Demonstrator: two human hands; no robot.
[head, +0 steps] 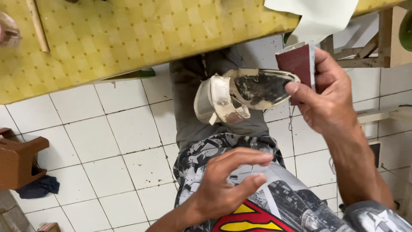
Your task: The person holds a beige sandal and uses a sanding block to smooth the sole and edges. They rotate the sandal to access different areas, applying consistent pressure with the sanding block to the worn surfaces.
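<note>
Head view: centre frame.
Right hand (330,101): grip clasps folded sandpaper (296,62), fingertip touching shoe sole (262,88).
Left hand (227,182): grip released, fingers spread, below shoe.
Surface (128,34): yellow, upper frame.

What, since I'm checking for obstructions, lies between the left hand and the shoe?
Between left hand and shoe: only grey trousers and printed shirt, in the head view. Right hand holds sandpaper.

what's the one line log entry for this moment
right hand: holds sandpaper, fingertip on shoe sole | left hand: open, empty, over lap
</note>
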